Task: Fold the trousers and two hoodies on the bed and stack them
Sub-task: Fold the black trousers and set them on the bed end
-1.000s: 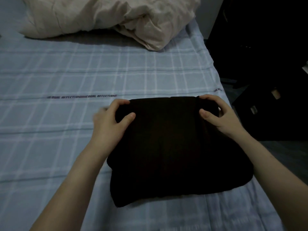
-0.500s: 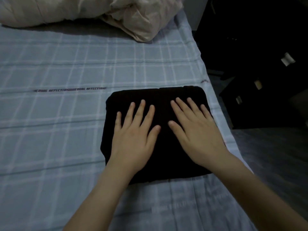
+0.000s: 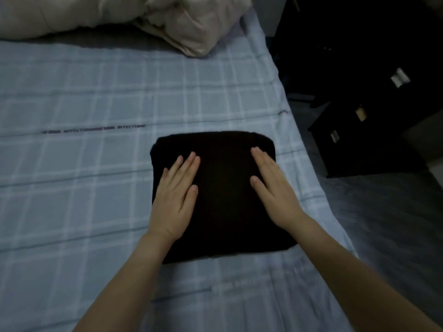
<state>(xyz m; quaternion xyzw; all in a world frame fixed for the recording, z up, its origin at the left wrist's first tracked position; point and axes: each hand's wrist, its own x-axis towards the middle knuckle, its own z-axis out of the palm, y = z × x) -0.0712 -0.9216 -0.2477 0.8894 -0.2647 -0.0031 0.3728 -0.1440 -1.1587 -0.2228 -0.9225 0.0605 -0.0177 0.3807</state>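
- Our left hand lies flat on the left half of the folded black garment, fingers straight and close together.
- Our right hand is flat too, on the right half, fingers straight and pointing toward the far right corner.
- Neither hand grips anything, it's just palms down on the cloth, with a strip of bare black fabric between them.
- The garment is a tidy squarish bundle. It's too dark for us to tell hoodie from trousers.
- It sits on the bed, on the blue checked sheet near the right edge.
- Crumpled beige duvet at the far end, well apart from the bundle.
- Dark furniture stands beside the bed on the right.
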